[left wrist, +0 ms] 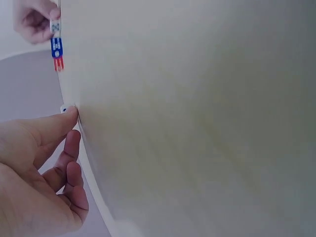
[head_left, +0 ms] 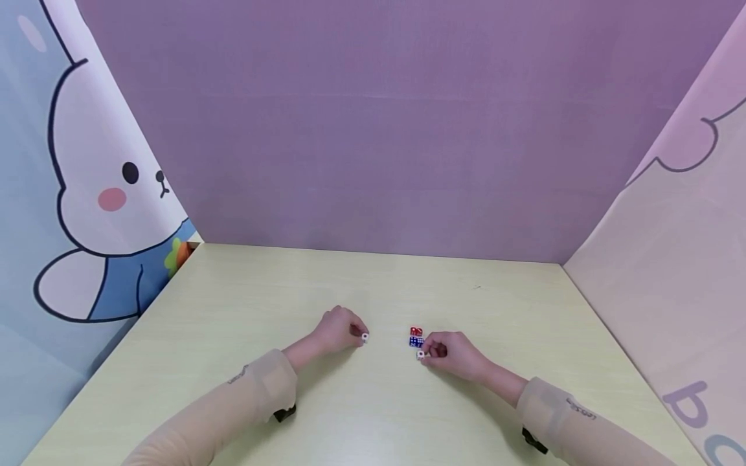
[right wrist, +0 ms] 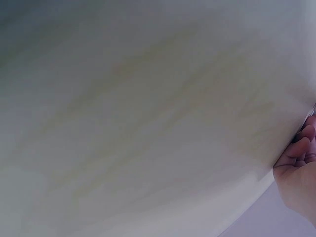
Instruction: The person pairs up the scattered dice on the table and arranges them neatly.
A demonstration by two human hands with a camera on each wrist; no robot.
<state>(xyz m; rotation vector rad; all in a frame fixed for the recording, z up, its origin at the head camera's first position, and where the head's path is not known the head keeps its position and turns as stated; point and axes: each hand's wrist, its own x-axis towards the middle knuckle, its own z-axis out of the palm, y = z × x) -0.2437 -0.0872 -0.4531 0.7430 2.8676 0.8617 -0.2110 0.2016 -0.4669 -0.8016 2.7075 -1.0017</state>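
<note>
On the pale table, my left hand (head_left: 340, 329) pinches a white die (head_left: 364, 337) between thumb and fingertips. The left wrist view shows only a corner of that white die (left wrist: 64, 109) past the thumb. To the right, my right hand (head_left: 457, 355) pinches another white die (head_left: 421, 355), in front of a pair of blue dice (head_left: 416, 342). Behind the blue pair lie red dice (head_left: 416, 331), so the colours form short rows. In the right wrist view my right hand (right wrist: 298, 170) is cut off by the frame edge, and its die is hidden.
The pale wooden table (head_left: 280, 278) ends at a purple back panel (head_left: 373, 129). A panel with a cartoon rabbit (head_left: 116, 194) stands along the left side, and a pale printed panel (head_left: 658, 259) along the right. A tiny dark mark (head_left: 476, 287) shows toward the back right.
</note>
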